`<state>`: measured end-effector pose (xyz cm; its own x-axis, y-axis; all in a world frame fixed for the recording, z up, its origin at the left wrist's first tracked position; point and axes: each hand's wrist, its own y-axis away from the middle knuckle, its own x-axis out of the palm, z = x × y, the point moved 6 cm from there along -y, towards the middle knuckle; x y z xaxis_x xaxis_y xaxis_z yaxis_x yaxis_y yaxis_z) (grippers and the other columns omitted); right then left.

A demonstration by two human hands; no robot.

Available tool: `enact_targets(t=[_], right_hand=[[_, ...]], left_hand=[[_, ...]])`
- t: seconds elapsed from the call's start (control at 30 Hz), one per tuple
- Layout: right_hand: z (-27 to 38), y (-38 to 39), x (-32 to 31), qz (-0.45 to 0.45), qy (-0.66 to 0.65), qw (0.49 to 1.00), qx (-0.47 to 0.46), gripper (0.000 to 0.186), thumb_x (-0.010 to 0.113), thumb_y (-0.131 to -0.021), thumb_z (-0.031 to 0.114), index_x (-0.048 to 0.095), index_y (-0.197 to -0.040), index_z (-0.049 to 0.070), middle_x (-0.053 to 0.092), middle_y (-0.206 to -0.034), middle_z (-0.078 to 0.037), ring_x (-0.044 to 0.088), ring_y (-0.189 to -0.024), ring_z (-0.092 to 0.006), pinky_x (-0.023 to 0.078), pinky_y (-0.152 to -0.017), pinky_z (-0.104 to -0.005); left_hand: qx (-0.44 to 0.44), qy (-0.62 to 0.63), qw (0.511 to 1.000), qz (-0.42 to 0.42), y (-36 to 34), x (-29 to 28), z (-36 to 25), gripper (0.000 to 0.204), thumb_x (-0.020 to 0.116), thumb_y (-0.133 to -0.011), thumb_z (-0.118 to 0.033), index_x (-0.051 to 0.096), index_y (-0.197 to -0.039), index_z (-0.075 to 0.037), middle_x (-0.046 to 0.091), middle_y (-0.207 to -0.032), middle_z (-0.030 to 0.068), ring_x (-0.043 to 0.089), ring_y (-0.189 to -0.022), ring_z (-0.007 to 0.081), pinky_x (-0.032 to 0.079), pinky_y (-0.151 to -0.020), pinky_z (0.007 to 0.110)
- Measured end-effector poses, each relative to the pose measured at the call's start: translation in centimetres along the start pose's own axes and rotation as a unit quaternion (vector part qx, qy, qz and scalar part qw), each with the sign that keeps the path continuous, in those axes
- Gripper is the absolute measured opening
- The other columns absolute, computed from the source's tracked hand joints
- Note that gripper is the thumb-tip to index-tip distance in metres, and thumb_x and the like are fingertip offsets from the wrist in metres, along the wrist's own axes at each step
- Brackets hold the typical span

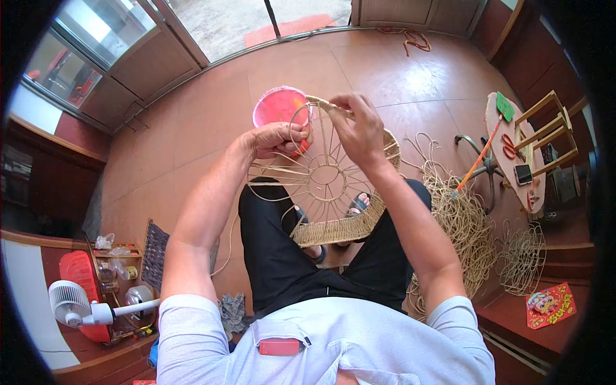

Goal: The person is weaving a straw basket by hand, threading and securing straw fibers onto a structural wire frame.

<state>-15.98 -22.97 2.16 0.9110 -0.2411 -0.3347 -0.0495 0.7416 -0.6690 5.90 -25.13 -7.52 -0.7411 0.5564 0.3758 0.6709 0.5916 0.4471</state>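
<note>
Between my knees sits a round wire basket frame [327, 168] with spokes running out from a small centre ring. Tan straw cord is woven thickly along its near and right sides, making a band [340, 232]. My left hand [276, 138] is closed on the bare wire rim at the far left. An orange-red piece [300, 149] shows just under those fingers; its kind is unclear. At the far side my right hand [360, 131] pinches the straw cord by the wrapped part of the rim [319, 102]. Its fingertips partly hide the strand.
A pink bucket [276, 106] stands beyond my left hand. Right of my knee lies a big heap of straw cord [459, 250], with a wire frame [521, 256] beside it. Farther right, a low table [497, 138] bears scissors [509, 146], a phone [523, 174] and a green fly swatter [504, 106].
</note>
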Motion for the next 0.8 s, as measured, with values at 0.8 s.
enact_targets(t=[0.8], right_hand=[[-0.5,16.8,6.4,0.074,-0.572,0.570,0.585,0.022,0.053,-0.118,0.013,0.050,-0.140,0.011,0.063,-0.104,-0.004,0.059,-0.080,-0.0106,0.050,-0.067,-0.0275]], left_hand=[[-0.277,-0.248,0.928,0.036,-1.6,-0.8,5.1,0.013,0.080,-0.106,-0.027,0.079,-0.110,-0.015,0.071,-0.093,-0.0099,0.064,-0.081,0.0030,0.051,-0.067,0.023]])
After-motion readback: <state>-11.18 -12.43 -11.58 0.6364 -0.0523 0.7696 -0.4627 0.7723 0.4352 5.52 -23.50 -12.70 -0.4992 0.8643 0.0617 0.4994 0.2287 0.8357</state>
